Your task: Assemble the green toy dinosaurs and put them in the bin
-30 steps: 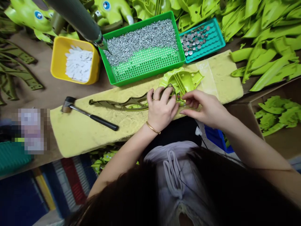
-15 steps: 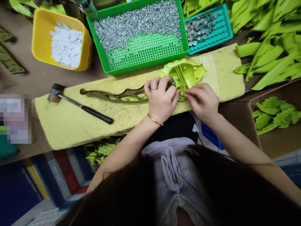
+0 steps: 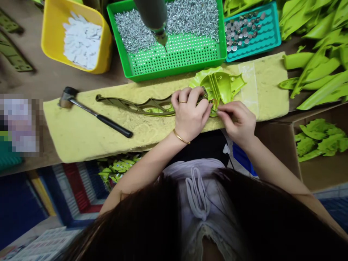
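Note:
My left hand (image 3: pixel 190 114) is shut around a bright green moulded plastic part (image 3: pixel 220 85), which lies flat on a yellow foam pad (image 3: pixel 81 145). A long olive-painted blade-shaped arm (image 3: pixel 136 106) of lattice form stretches left from it, reaching almost to a claw hammer-like black-handled mallet (image 3: pixel 92 110). My right hand (image 3: pixel 236 121) pinches a small reddish piece (image 3: pixel 214 103) at the part's edge, close to my left fingers. The pinched piece is mostly hidden by my fingertips.
A green perforated tray (image 3: pixel 174 65) holds silver screws, beside a teal tray (image 3: pixel 252 32) of metal studs. A yellow bin (image 3: pixel 106 47) holds white slips. An electric screwdriver (image 3: pixel 152 18) hangs over the green tray. Green parts are heaped at right and in a cardboard box (image 3: pixel 320 170).
The hanging screwdriver has swung right, over the green tray. My right hand has moved closer to the small reddish piece, and my left hand keeps its hold on the part.

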A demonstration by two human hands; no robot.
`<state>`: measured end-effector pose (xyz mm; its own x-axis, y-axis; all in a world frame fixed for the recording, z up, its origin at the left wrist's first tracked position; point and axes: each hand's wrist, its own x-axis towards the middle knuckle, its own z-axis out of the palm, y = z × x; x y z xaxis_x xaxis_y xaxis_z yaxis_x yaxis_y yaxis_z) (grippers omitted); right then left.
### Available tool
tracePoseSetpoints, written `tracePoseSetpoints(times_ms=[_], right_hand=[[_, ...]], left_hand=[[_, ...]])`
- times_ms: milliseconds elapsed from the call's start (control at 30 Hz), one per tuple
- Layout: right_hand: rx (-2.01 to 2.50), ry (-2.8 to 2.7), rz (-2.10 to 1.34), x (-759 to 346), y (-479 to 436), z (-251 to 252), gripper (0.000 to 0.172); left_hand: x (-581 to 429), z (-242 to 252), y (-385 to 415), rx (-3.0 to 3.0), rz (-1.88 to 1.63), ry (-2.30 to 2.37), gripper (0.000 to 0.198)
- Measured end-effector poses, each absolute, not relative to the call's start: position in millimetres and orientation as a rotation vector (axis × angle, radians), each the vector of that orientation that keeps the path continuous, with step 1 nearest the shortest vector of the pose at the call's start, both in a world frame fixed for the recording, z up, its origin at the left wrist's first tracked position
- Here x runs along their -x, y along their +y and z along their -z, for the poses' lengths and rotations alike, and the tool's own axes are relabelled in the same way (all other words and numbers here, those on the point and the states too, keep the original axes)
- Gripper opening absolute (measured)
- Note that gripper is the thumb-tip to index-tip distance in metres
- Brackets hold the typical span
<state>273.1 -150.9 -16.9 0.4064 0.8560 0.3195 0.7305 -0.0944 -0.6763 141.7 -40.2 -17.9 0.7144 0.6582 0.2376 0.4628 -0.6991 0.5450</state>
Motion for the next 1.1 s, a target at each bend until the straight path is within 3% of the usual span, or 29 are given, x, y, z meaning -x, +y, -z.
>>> tracePoseSetpoints(times_ms=[133, 333, 533, 767, 1100], right_hand=[[1.891, -1.631, -0.044, -282.4, -154.1, 21.8, 0.013], [1.83, -1.799, -0.094, -292.5, -147.9, 13.8, 0.011], [1.753, -1.838, -0.292, -299.0, -140.7, 4.7, 0.011], [1.914, -1.65, -0.221, -285.3, -139.1, 0.5, 0.006], [2.047, -1.724, -0.287, -277.3, -128.1, 0.5, 0.006]], left_hand=[[-141.1, 15.9, -39.6, -2.507, -0.569, 0.854, 0.028], [-140.2, 13.8, -36.2, -2.498, -0.546, 0.828, 0.029], [-147.7, 12.1, -35.3, -2.413, -0.583, 0.894, 0.034], [-150.5, 17.1, -36.3, -2.412, -0.65, 0.936, 0.04], [-145.2, 20.4, -32.3, -2.458, -0.634, 0.926, 0.032]])
